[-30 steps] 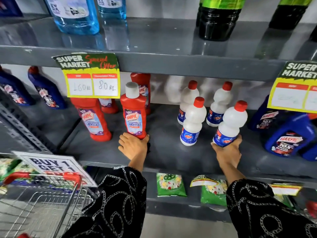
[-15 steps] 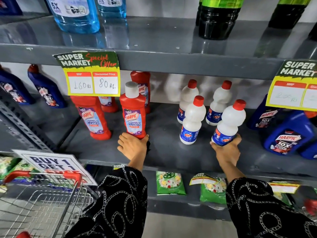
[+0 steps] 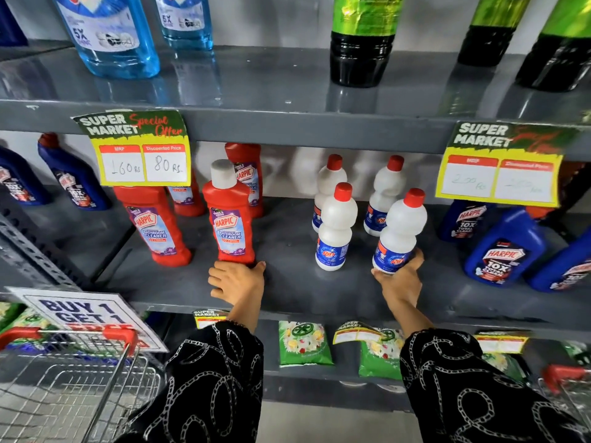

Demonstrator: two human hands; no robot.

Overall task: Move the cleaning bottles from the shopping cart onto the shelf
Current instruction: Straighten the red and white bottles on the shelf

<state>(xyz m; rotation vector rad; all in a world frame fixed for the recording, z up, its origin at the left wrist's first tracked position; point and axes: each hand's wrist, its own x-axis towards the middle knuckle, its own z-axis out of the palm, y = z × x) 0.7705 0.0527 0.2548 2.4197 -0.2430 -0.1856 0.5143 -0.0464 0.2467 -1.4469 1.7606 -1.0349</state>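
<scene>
My left hand grips the base of a red Harpic bathroom cleaner bottle with a white cap, which stands on the grey middle shelf. My right hand holds the bottom of a white bottle with a red cap, tilted slightly, at the shelf surface. Three more white bottles stand to its left and behind it. Other red Harpic bottles stand to the left and behind. The wire shopping cart with red handle sits at the lower left.
Blue Harpic bottles stand at the right and far left of the same shelf. Price tags hang from the upper shelf edge, which carries blue and green bottles. Green packets lie on the lower shelf. A "Buy 1 Get 1" sign stands by the cart.
Both hands stay at the bases of their bottles; the two bottles have barely shifted on the shelf. The view has moved slightly.
</scene>
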